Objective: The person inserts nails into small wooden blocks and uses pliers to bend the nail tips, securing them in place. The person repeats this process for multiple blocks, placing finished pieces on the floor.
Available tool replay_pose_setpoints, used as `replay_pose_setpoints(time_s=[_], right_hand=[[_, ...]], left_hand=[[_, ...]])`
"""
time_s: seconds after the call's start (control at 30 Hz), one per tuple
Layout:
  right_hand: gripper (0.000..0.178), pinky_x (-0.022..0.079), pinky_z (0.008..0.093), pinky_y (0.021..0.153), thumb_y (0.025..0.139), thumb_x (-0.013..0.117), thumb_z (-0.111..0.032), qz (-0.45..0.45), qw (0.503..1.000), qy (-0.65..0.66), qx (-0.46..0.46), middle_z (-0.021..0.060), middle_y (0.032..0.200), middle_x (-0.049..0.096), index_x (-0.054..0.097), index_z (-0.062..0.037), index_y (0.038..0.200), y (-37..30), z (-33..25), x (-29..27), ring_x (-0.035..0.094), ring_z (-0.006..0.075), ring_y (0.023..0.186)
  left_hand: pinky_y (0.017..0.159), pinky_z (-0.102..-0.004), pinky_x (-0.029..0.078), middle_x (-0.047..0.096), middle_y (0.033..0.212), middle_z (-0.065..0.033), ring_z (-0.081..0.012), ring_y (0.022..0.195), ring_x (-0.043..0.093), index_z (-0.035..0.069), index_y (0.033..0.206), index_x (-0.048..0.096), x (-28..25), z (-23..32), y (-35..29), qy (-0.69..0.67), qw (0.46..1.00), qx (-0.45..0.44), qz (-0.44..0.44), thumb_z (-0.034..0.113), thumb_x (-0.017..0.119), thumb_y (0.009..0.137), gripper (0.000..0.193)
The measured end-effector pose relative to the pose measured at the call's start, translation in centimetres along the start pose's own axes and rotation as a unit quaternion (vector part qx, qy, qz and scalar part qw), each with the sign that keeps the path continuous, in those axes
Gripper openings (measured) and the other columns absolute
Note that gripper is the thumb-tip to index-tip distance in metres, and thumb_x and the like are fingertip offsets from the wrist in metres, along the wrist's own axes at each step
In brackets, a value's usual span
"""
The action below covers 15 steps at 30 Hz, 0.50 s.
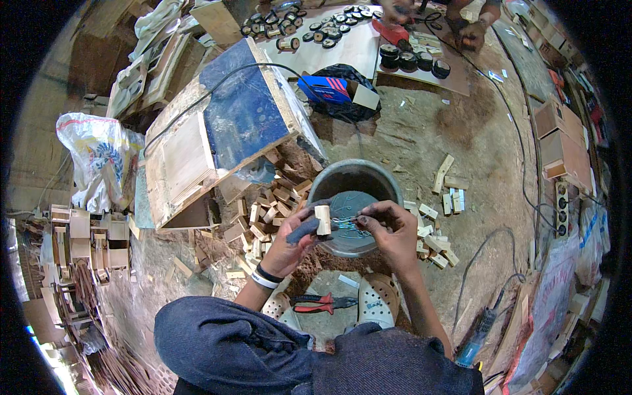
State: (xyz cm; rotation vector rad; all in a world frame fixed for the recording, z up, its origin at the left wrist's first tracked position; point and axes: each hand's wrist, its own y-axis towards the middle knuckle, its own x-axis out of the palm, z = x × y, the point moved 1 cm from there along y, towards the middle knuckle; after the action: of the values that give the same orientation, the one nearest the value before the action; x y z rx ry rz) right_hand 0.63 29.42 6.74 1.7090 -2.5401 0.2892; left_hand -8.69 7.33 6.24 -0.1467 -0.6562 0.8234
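My left hand is closed around a small pale wooden block, held upright above the near left rim of a grey bucket. Dark cloth wraps one of its fingers. Opposite, my right hand pinches what looks like a thin wire between thumb and fingertips, just right of the block. Against the wires behind, its exact shape is hard to make out. Bent metal wires lie in a heap inside the bucket, some with looped ends. Red-handled pliers rest on the floor between my shoes.
Wooden blocks pile up left of the bucket; more blocks lie right. A blue-topped wooden box leans at left. A corded power tool sits at lower right. Beyond, another person's hands work near black spools.
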Motion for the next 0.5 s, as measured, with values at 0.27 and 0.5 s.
replay_pose_setpoints(time_s=[0.27, 0.5], right_hand=[[0.013, 0.061, 0.0298, 0.084, 0.093, 0.072, 0.006, 0.023, 1.000, -0.019, -0.008, 0.0105, 0.100, 0.075, 0.071, 0.0057, 0.106, -1.1, 0.5, 1.5, 0.072, 0.0156, 0.092], [0.049, 0.058, 0.0297, 0.086, 0.088, 0.072, 0.010, -0.067, 0.989, -0.119, -0.063, 0.0132, 0.119, 0.069, 0.058, 0.0042, 0.135, -1.0, -0.8, 1.5, 0.072, 0.0171, 0.100]], left_hand=[[0.110, -0.0319, 0.053, 0.060, 0.143, -0.0124, -0.0198, 0.126, 0.064, -0.003, 0.154, 0.037, 0.5, -1.0, -0.6, -0.099, 0.994, -0.040, 0.006, 0.030, 0.071, 0.100, 0.072], [0.113, -0.0334, 0.049, 0.060, 0.143, -0.0107, -0.0194, 0.129, 0.061, -0.001, 0.153, 0.041, 1.4, -0.9, -0.2, -0.084, 0.996, 0.001, 0.012, 0.026, 0.073, 0.099, 0.068]])
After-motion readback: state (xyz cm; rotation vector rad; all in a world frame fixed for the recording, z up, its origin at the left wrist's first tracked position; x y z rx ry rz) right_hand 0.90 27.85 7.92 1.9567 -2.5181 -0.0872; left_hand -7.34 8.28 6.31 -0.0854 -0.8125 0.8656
